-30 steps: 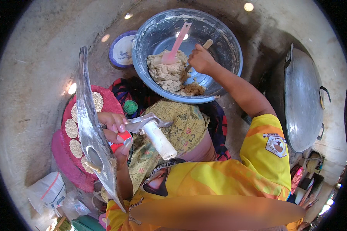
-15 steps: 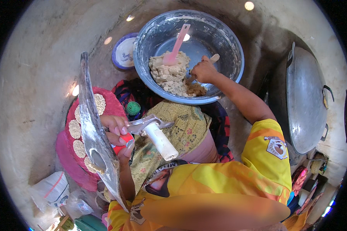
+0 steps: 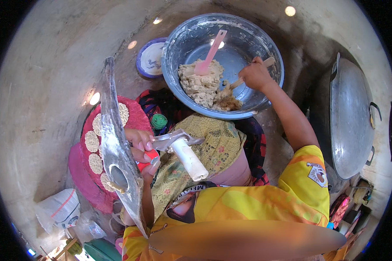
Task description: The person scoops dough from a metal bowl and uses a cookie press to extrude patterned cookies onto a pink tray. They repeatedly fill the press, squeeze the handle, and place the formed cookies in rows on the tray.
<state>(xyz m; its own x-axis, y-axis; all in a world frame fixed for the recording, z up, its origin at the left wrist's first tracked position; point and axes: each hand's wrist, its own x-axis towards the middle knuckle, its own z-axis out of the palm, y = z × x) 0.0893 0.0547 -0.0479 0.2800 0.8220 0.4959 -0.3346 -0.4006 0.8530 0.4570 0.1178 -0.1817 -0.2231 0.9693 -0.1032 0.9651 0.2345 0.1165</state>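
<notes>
My left hand (image 3: 141, 145) grips a red can-like piece (image 3: 144, 158) beside a long, weathered press piece (image 3: 115, 139) with a round hole. By those fingers is a metal plate (image 3: 165, 139) carrying a white cylinder (image 3: 188, 160). My right hand (image 3: 255, 76) is closed on a wooden stick (image 3: 269, 61), its lower end in brown paste (image 3: 226, 102) inside a blue basin (image 3: 274, 48). Pale dough (image 3: 191, 85) sits there too, a pink spatula (image 3: 211, 54) standing in it. Several round lacy pale discs (image 3: 91, 141) lie on a red pad (image 3: 89, 191) at my left.
A purple-rimmed dish (image 3: 150, 58) is left of the basin. A large lidded metal pot (image 3: 350, 122) stands at my right against the curved wall. A white sack (image 3: 61, 209) lies at lower left, a green crocheted ball (image 3: 159, 121) near my lap, utensils at lower right.
My right hand has shifted in the basin, and the stick now leans more toward the right. The view has moved slightly. My left hand holds the same pieces as before.
</notes>
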